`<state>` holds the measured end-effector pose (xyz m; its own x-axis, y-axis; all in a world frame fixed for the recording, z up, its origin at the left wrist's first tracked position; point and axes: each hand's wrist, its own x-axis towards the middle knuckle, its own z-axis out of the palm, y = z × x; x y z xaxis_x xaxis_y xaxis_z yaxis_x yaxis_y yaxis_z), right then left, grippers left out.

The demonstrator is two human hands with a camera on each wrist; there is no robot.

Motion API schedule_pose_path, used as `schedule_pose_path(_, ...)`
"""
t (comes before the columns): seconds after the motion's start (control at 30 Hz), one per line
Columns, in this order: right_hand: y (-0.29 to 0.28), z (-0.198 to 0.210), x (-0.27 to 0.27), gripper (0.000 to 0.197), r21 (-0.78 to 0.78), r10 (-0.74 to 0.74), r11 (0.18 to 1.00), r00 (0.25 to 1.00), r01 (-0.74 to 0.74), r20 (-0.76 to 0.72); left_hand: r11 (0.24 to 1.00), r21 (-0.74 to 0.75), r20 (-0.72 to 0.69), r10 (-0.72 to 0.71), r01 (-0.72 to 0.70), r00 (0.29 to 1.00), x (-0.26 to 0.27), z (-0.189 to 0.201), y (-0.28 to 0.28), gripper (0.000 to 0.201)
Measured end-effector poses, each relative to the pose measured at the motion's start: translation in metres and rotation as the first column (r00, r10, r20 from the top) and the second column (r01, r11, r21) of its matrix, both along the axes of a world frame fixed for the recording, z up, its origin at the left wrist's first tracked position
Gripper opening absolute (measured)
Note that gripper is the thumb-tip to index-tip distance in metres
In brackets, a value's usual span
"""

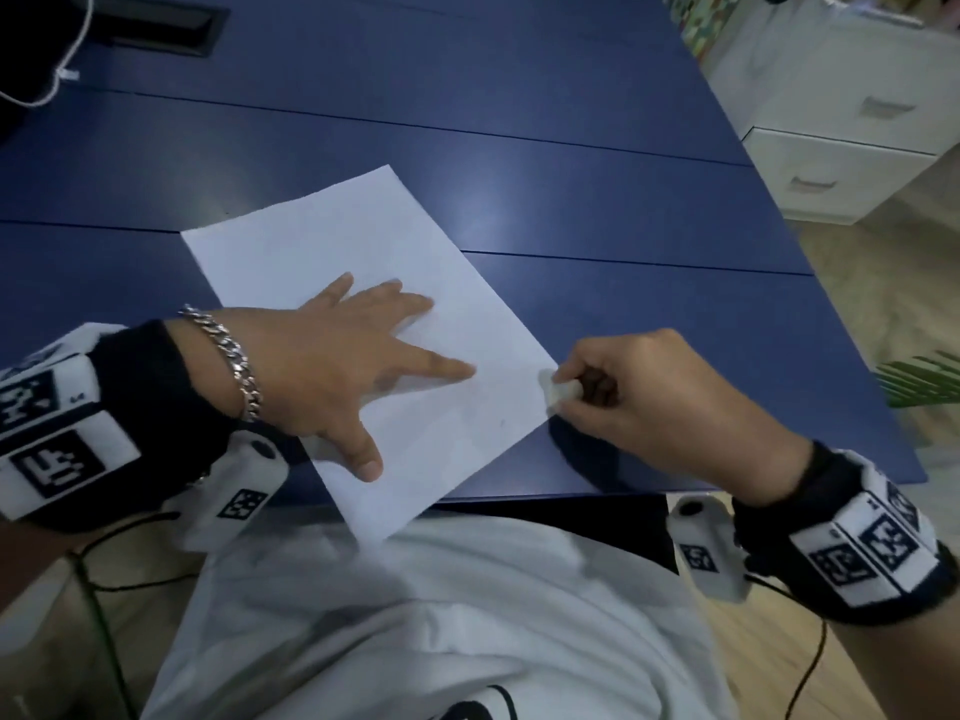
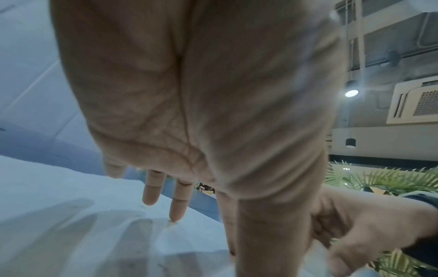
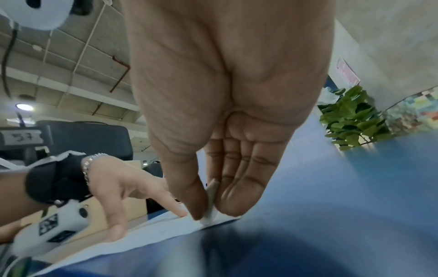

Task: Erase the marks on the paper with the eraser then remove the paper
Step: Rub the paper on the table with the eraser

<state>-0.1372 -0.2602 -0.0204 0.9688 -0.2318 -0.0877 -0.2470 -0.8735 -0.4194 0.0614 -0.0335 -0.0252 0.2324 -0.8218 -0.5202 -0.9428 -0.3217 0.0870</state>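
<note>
A white sheet of paper (image 1: 332,252) lies at an angle on the blue table (image 1: 571,200), its near corner hanging over the front edge. My left hand (image 1: 343,361) lies flat on the paper (image 2: 59,196) with straight, spread fingers (image 2: 177,200), pressing it down. My right hand (image 1: 623,392) pinches a small white eraser (image 1: 558,391) between thumb and fingers at the paper's right edge. In the right wrist view the eraser (image 3: 211,202) touches the paper's edge (image 3: 151,232). A faint small mark (image 1: 501,423) shows on the sheet near that edge.
A black recessed slot (image 1: 166,31) sits at the table's far left, with a white cord (image 1: 67,70) beside it. White drawers (image 1: 852,148) stand to the right of the table, and green plant leaves (image 1: 919,376) show at the right edge.
</note>
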Motion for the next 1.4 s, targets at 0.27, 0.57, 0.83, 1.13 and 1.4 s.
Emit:
schedule_pose_path(0.27,0.036,-0.004,-0.014,0.012,0.092,0.092,0.992,0.993,-0.085,-0.071,0.993,-0.075,0.088,0.098,-0.092,0.991,0.005,0.004,0.019,0.060)
schedule_pose_path(0.57,0.046,0.015,0.029,0.014,0.094,0.285,0.955,0.958,-0.280,-0.035,0.992,-0.045,-0.050,0.112,-0.114,0.992,-0.002,-0.018,0.012,0.092)
schedule_pose_path(0.83,0.053,0.004,0.060,0.013,0.056,0.409,0.912,0.911,-0.406,-0.057,0.985,0.029,-0.082,0.170,-0.168,0.982,-0.001,-0.022,0.007,0.095)
schedule_pose_path(1.13,0.048,0.007,0.064,0.014,0.073,0.487,0.873,0.872,-0.483,-0.052,0.982,0.033,-0.078,0.189,-0.187,0.979,-0.001,-0.020,0.003,0.099)
schedule_pose_path(1.4,0.021,0.013,0.028,0.016,0.057,0.295,0.955,0.946,-0.290,-0.136,0.986,-0.037,0.013,0.163,-0.163,0.986,-0.009,-0.017,0.007,0.102)
